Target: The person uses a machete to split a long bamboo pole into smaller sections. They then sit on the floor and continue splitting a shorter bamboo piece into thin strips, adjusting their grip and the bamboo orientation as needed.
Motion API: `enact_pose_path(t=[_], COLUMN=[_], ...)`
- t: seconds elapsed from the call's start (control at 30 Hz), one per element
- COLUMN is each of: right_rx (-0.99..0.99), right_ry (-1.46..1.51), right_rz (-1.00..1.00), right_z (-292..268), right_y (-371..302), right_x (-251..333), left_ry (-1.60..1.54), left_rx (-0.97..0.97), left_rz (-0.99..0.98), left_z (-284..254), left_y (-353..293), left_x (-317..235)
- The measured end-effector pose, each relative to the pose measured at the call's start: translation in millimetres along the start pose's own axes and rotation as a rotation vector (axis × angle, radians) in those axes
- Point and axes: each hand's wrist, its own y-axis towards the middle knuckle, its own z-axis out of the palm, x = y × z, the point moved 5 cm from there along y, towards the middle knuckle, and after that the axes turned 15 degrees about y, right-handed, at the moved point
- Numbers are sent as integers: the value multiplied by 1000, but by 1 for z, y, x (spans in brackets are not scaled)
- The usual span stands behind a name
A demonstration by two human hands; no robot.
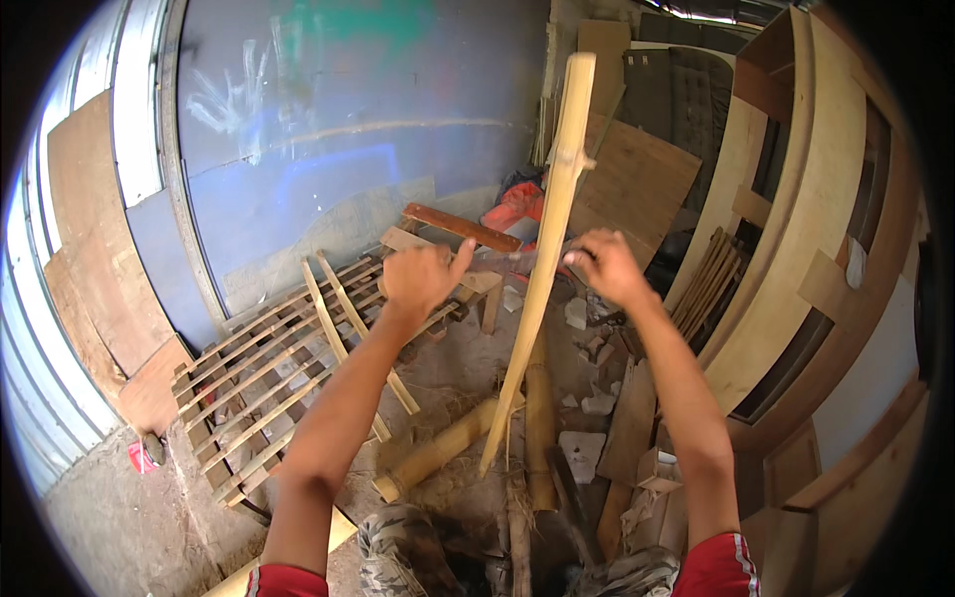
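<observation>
A long pale split-bamboo strip (pixel 553 219) stands tilted in front of me, its top leaning right and its lower end near my knees. My left hand (pixel 423 279) is closed to the left of the strip, thumb raised. To its right, my right hand (pixel 607 264) is curled round a dark end. Between both fists stretches a thin, blurred blade-like tool (pixel 512 263), crossing the strip; its exact kind is hard to make out. Below the strip lie a thick bamboo pole (pixel 438 453) and another bamboo pole (pixel 540 428).
A slatted wooden pallet (pixel 264 388) lies at left, with loose slats on it. A small wooden bench (pixel 482 289) and a reddish-brown board (pixel 463 227) are ahead. Rubble (pixel 597 400) covers the floor at right. A tall wooden cabinet frame (pixel 786 289) borders the right side.
</observation>
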Motion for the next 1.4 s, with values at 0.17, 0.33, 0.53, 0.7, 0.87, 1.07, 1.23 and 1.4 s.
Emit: enact_pose_path(t=[0.17,0.33,0.53,0.7,0.87,1.07,1.23,1.4], right_rx=[-115,-104,40,-49,-65,104,158,-493], right_ry=[-78,-177,-67,-122,-167,-125,-237,-482], right_rz=[-68,-51,64,-37,-92,-2,80,185], right_z=[-42,53,28,-42,-42,49,37,44], right_y=[18,-82,-61,-2,-40,-70,-81,-119], right_x=[24,-17,-26,20,31,-36,-39,-12], left_ry=[-21,-60,-77,-63,-92,-138,-109,-79], left_rx=[-71,-120,-98,-160,-98,-19,211,572], left_rz=[-25,11,14,-40,-37,-76,0,86], left_z=[-41,47,44,-37,-33,66,52,29], left_y=[28,-81,-60,2,-27,-88,-84,-92], left_x=[-6,-19,-28,-19,-40,-29,-42,-50])
